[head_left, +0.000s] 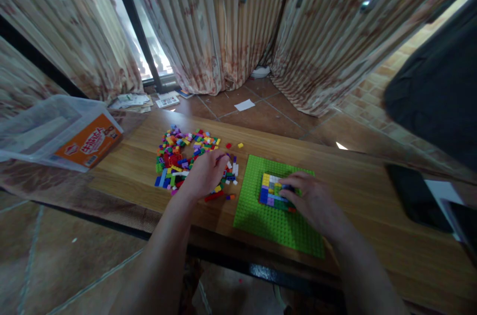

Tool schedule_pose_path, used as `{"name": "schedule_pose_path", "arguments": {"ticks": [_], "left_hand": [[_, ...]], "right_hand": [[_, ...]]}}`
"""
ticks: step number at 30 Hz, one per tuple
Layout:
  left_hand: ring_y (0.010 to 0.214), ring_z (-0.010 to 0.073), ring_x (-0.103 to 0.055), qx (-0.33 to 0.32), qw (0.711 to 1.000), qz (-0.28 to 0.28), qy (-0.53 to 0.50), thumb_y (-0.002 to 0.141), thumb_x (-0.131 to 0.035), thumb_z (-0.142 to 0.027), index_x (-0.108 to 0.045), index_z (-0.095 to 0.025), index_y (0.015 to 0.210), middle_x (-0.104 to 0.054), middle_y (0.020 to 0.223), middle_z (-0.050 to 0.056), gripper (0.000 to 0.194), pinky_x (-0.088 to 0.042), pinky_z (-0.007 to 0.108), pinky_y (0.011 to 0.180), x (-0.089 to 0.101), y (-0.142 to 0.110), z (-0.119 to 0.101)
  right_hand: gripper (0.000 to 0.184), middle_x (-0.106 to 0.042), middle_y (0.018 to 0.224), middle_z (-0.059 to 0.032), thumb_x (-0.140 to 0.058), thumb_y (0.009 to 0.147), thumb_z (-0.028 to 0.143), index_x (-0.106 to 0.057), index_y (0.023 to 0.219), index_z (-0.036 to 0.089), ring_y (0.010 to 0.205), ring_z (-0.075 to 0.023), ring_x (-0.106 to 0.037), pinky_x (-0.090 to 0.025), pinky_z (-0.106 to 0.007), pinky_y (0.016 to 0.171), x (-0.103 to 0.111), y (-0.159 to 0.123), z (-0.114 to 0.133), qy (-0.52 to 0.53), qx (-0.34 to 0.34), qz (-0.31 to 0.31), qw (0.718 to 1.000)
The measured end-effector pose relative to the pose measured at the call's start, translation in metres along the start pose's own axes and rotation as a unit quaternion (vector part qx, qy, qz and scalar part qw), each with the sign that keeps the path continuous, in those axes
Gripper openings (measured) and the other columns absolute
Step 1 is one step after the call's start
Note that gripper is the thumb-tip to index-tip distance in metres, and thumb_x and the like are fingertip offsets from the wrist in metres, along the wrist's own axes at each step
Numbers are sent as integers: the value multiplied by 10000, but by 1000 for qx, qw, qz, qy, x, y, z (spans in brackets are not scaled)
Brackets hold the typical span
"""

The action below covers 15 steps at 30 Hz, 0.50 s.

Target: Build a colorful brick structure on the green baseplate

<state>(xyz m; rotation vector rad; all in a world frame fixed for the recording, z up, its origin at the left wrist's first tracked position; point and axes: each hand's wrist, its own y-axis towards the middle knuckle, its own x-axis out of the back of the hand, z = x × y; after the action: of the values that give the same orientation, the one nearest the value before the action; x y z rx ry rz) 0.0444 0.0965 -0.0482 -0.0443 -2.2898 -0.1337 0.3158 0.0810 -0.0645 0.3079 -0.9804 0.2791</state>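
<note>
On the wooden table lies a green studded baseplate [257, 225], and a low block of multicoloured toy bricks [265, 195] is built up on it. My right hand [315, 198] reaches over this block from the right. Its thumb and fingertips close around a dark blue brick [286, 188] at the block's surface. Left of the plate, my left hand [206, 172] is over a loose pile of small bricks [173, 143], its fingers curled together. Whatever those fingers pinch is too small and covered to name.
A clear plastic bin [40, 143] with an orange label stands at the table's left end. Toward the right lie a black flat object [413, 196] and white paper [443, 191]. Striped curtains [216, 32] hang behind the table. One red brick [228, 145] sits apart from the pile.
</note>
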Motion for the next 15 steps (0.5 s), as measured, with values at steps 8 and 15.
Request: {"name": "schedule_pose_path", "arguments": {"ticks": [8,15], "left_hand": [[645,160,-563,7,1000,1,18,917,-402,-269,-584,-169,723,-622,678,27,284,-353,265,628,4,0,-5],[592,145,-522,10,1000,1,15,917,-402,-275,-559,-171,691,-576,621,10,294,-320,259,589,4,0,-4]], "right_hand": [[220,-683,983,-45,-600,846,376,-720,976,246,878,-200,-637,-493,-358,810,2,-2,-11,79,-52,-21,995],[308,-694,945,-67,-592,826,400,-703,1035,203,794,-198,-636,-496,-347,714,3,-2,-16,62,-113,-63,990]]}}
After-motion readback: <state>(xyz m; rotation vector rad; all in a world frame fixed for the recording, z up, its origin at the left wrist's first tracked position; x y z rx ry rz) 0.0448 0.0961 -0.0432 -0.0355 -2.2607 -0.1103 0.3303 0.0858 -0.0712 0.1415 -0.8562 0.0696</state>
